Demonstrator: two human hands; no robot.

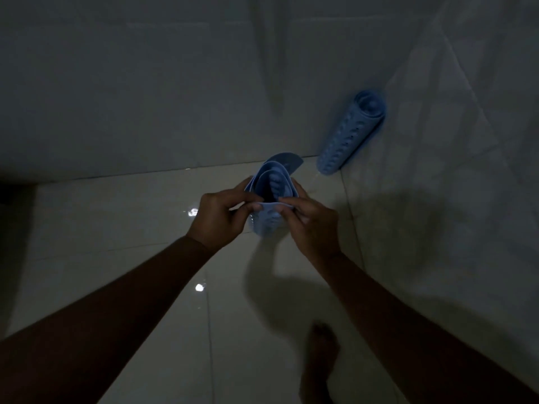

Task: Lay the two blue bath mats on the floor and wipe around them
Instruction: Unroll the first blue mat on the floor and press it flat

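A rolled blue bath mat (274, 182) with round holes is held upright in front of me, its open end facing the camera. My left hand (221, 217) pinches the near edge of the roll on the left side. My right hand (309, 225) pinches the same loose edge on the right. A second blue bath mat (353, 132), still rolled, leans upright in the corner where the two walls meet, to the right and beyond my hands.
The room is dim. Glossy pale floor tiles (145, 258) show small light reflections. White tiled walls (145, 97) stand behind and to the right. My bare foot (320, 357) is on the floor at the bottom.
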